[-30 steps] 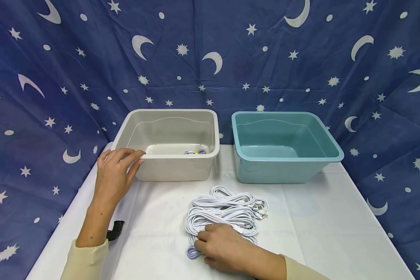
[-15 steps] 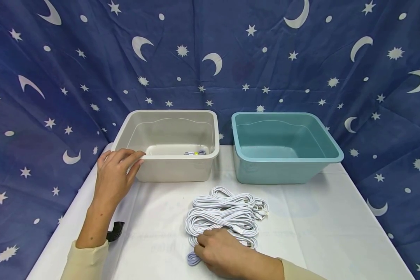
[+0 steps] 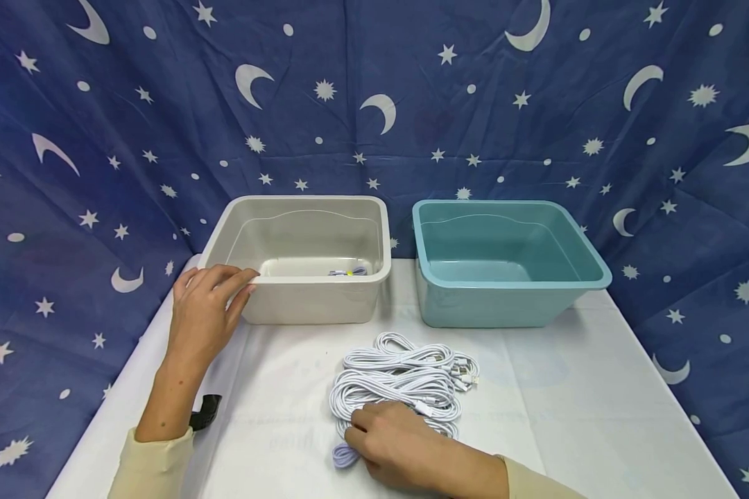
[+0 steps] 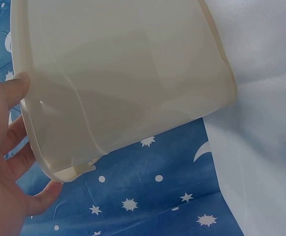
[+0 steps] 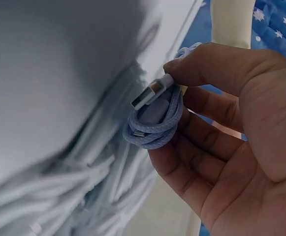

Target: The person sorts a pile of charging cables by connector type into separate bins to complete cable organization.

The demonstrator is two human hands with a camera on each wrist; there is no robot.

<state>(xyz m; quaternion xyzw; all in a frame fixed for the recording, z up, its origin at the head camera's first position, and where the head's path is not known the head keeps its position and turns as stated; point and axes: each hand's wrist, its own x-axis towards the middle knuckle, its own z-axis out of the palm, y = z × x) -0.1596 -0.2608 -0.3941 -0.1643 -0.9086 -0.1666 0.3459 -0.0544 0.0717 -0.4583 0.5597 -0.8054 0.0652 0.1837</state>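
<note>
Barely changed: your right fingers (image 5: 177, 172) pinch lavender cable (image 5: 158, 129) by white cables (image 3: 393, 381), still outside bin (image 3: 312, 301) left fingers (image 4: 22, 162) grip.

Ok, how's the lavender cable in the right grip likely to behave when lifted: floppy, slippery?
The lavender cable is coiled into tight loops, so it may lift as one flexible bundle. Its braided texture suggests it probably won't slip easily. The USB plug points out from the loops and could snag on the white cables.

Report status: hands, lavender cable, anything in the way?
Left hand grips beige bin. Right hand holds coiled lavender cable. Possible snag: white cables close by.
</note>
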